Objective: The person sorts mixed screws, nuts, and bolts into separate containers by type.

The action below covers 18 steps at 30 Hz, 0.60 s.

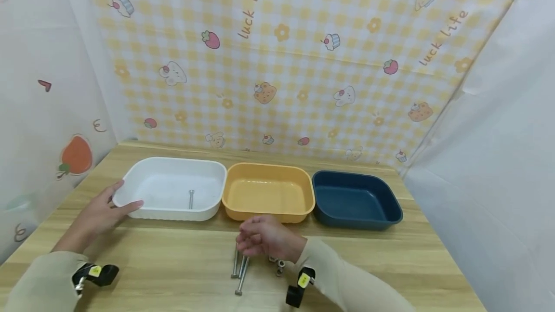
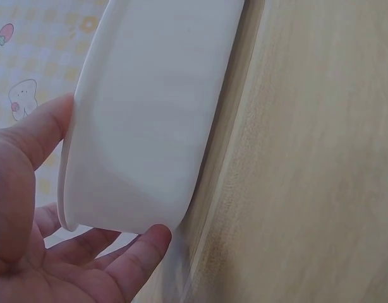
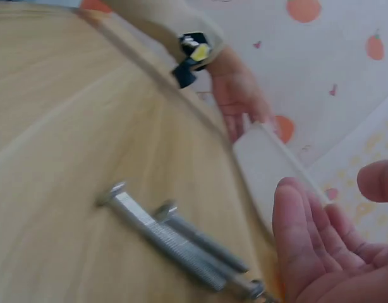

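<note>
My left hand (image 1: 100, 212) holds the left front corner of a white plastic bin (image 1: 173, 214). In the left wrist view its thumb lies at the rim and its fingers bend against the outer wall (image 2: 150, 113). Inside the bin lies one metal bolt (image 1: 191, 199). My right hand (image 1: 272, 238) hovers before the yellow bin (image 1: 269, 216), fingers loosely bent and holding nothing. Beneath it several long bolts (image 1: 242, 278) lie on the table, partly hidden by the hand in the head view. A few nuts (image 1: 280, 266) sit beside them, near the right wrist.
A dark blue bin (image 1: 355, 223) stands to the right of the yellow one, and all three bins form a row along the back of the wooden table (image 1: 173, 264). A checked cloth (image 1: 277, 61) hangs behind, with white sheets at both sides.
</note>
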### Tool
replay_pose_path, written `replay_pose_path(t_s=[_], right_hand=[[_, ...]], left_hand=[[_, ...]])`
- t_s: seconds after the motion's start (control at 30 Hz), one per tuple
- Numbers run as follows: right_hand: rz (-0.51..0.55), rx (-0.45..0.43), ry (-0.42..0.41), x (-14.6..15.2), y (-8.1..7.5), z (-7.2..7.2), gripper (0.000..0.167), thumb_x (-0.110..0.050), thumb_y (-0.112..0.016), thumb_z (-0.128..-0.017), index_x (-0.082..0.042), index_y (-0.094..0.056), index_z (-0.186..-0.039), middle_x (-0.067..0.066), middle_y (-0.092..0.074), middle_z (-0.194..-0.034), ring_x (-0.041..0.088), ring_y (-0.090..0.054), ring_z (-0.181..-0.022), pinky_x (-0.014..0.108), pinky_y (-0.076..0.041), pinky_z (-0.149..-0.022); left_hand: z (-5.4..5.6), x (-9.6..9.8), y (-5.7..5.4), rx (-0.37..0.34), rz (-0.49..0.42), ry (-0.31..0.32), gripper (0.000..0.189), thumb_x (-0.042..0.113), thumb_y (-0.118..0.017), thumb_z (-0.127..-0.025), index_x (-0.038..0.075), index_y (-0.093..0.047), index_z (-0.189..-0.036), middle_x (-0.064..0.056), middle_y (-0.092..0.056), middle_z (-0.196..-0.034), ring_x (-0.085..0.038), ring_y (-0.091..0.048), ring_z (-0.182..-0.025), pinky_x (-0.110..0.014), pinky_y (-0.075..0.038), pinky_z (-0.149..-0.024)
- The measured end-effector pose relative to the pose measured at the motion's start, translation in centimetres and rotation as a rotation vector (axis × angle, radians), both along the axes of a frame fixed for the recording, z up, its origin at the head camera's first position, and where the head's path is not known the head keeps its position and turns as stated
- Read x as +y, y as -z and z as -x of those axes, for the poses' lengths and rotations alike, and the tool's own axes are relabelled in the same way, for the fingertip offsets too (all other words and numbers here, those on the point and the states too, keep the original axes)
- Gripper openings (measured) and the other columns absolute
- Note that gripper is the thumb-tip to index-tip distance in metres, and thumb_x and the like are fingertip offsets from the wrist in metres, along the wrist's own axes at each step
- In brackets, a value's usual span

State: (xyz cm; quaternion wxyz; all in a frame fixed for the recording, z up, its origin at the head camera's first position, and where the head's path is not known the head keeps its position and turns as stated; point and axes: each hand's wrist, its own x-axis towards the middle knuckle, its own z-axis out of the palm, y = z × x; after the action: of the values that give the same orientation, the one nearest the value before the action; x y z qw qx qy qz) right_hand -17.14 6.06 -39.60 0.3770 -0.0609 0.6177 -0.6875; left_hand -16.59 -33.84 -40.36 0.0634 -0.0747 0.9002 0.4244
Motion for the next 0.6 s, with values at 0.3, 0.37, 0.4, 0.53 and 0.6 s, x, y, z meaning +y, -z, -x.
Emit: replay_pose_path(t_s=[0.3, 0.37, 0.4, 0.53, 0.6], right_hand=[[-0.316, 0.059, -0.034, 1.6, 1.5, -2.1, 0.021, -0.021, -0.06, -0.097, 0.0, -0.062, -0.096, 0.01, -0.066, -0.08, 0.014, -0.062, -0.057, 0.023, -0.052, -0.046], [-0.377, 0.094, -0.035, 1.5, 1.7, -2.3, 0.02, -0.022, -0.063, -0.095, -0.002, -0.061, -0.093, 0.012, -0.067, -0.078, 0.014, -0.061, -0.053, 0.023, -0.051, -0.044], [-0.407, 0.117, -0.032, 1.4, 1.8, -2.3, 0.02, -0.022, -0.064, -0.095, -0.003, -0.061, -0.092, 0.012, -0.067, -0.077, 0.014, -0.061, -0.052, 0.023, -0.051, -0.043], [-0.516, 0.207, -0.018, 1.0, 1.9, -2.2, 0.021, -0.022, -0.067, -0.093, -0.003, -0.061, -0.085, 0.013, -0.067, -0.072, 0.014, -0.06, -0.049, 0.025, -0.051, -0.042], [-0.543, 0.24, -0.02, 0.8, 2.0, -2.1, 0.021, -0.021, -0.068, -0.092, -0.004, -0.061, -0.082, 0.013, -0.066, -0.069, 0.014, -0.06, -0.048, 0.024, -0.05, -0.041]], left_hand=[[0.0, 0.1, -0.2, -0.031, 0.031, -0.022, 0.11, 0.061, -0.056, -0.09, -0.001, 0.011, -0.151, -0.039, 0.009, -0.149, -0.063, 0.001, -0.132, -0.078, -0.014, -0.096], [0.0, 0.0, -0.1, -0.02, 0.021, -0.013, 0.109, 0.06, -0.057, -0.09, -0.001, 0.011, -0.151, -0.039, 0.009, -0.149, -0.063, 0.001, -0.132, -0.078, -0.014, -0.097], [0.0, -0.1, -0.1, -0.013, 0.015, -0.007, 0.108, 0.058, -0.057, -0.091, -0.001, 0.011, -0.151, -0.039, 0.009, -0.149, -0.063, 0.001, -0.132, -0.077, -0.014, -0.097], [0.2, -0.2, 0.1, -0.007, 0.0, -0.006, 0.108, 0.056, -0.059, -0.091, 0.0, 0.01, -0.151, -0.039, 0.008, -0.149, -0.062, 0.0, -0.133, -0.078, -0.014, -0.097], [0.3, -0.2, 0.2, -0.019, 0.001, -0.01, 0.108, 0.057, -0.059, -0.09, 0.001, 0.01, -0.151, -0.039, 0.008, -0.149, -0.063, 0.0, -0.132, -0.078, -0.015, -0.096]])
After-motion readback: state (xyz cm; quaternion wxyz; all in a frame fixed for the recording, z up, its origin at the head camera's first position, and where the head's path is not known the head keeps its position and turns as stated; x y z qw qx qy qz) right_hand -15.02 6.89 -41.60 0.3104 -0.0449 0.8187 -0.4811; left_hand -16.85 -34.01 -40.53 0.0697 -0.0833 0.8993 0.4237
